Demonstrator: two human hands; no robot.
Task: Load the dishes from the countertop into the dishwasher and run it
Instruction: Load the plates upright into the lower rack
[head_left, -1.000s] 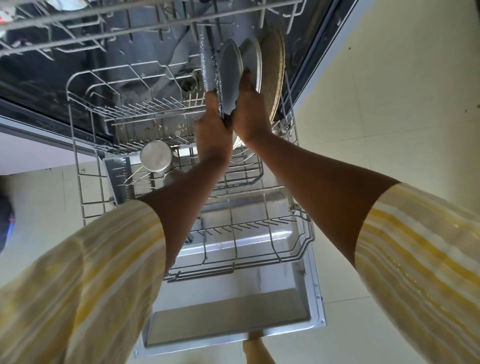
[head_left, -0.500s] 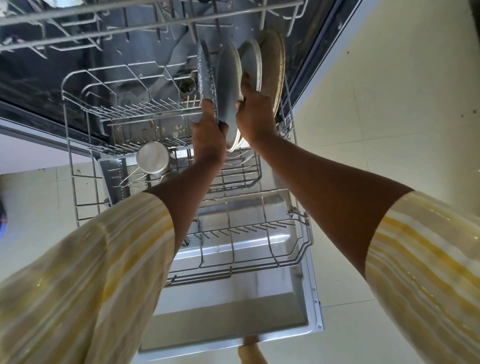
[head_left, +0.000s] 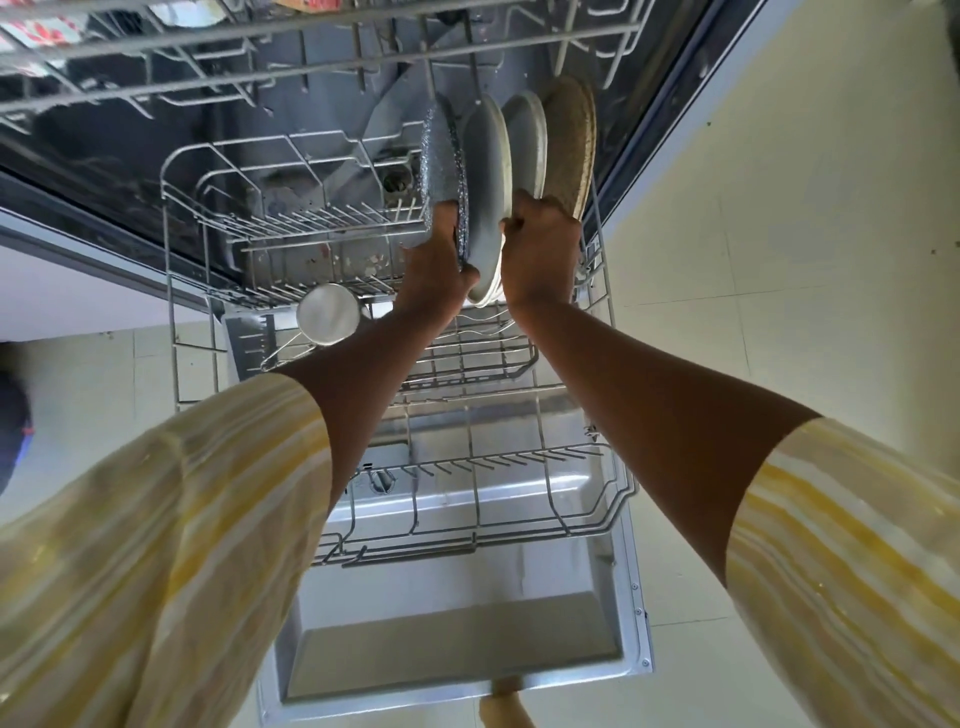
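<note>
L hand grips lower rim of speckled dark-grey round plate. R hand curls round rim of pale grey round plate just beside it. Both plates stand upright in grey wire lower rack, w/ 2nd pale plate & brown round plate to the right.

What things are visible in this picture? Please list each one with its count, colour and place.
speckled plate: one, dark with silver flecks, upright, leftmost in the row
white plates: two, white, upright beside it
brown plate: one, brown, rightmost in the row
steel cup: one, silver, lower rack, left of the hands
lower rack: one, grey wire, pulled out over the door
upper rack: one, grey wire, top of view
door: one, grey, open
floor: cream tiles
sleeves: two, yellow-striped
left hand: grips speckled plate
right hand: grips white plates' edge
</note>
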